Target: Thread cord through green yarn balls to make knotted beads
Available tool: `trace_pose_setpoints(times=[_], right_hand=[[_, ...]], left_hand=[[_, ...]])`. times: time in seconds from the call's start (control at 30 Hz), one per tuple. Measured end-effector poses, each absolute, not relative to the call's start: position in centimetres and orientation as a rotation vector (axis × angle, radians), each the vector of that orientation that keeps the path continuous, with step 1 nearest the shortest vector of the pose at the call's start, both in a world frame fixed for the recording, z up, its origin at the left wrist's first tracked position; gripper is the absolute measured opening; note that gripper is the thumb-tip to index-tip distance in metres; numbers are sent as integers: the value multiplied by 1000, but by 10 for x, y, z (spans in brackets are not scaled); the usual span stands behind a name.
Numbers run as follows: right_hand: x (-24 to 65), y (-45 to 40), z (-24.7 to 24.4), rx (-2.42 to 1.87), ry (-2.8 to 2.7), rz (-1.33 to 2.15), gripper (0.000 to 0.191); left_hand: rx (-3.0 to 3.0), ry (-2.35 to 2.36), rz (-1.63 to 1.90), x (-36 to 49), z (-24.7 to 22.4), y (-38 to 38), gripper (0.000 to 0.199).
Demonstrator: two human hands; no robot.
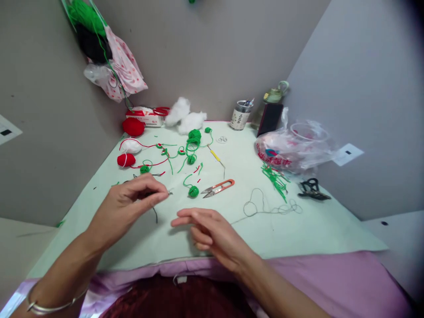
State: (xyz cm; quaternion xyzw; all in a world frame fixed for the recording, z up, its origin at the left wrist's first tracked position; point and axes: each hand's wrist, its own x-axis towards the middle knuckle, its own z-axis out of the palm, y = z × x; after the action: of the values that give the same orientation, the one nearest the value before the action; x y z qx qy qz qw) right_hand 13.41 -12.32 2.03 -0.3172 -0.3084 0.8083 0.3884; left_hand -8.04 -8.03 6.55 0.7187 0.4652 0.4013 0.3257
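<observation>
My left hand (132, 203) is pinched closed over the left front of the table, with a tiny dark thing at its fingertips and a short dark thread (155, 215) hanging below. To its right, my right hand (208, 229) has its index and middle fingers stretched out and the others curled; I see nothing held in it. A thin grey thread (251, 209) runs over the table from behind my right hand in loops. Orange-handled snips (218, 188) lie beyond my right hand, beside a small green yarn ball (193, 191).
Red yarn (133, 126), white stuffing (192, 122) and a yellow crochet hook (215, 155) lie farther back. A pen cup (241, 115), a plastic bag (281, 150), green yarn pieces (275, 182) and a black clip (313, 190) are at the right.
</observation>
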Motion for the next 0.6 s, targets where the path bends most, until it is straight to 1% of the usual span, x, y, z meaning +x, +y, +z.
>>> trace_pose_setpoints(times=[0.07,0.17,0.33,0.5,0.6], right_hand=[[120,-119,24,-729,-665,2060,26],[126,-105,34,-675,-496,1976,22],[178,-87,51,-687,-398,1779,13],[230,-85,60,-714,-412,1570,6],[236,-89,56,-786,-507,1559,7]], left_hand=[[1980,1102,967,-69,68,-89,13],[2080,999,790,-67,64,-97,17],[2095,1111,582,-96,52,-93,22],[2075,1288,634,-128,42,-88,19],[2061,1364,723,-129,42,-87,19]])
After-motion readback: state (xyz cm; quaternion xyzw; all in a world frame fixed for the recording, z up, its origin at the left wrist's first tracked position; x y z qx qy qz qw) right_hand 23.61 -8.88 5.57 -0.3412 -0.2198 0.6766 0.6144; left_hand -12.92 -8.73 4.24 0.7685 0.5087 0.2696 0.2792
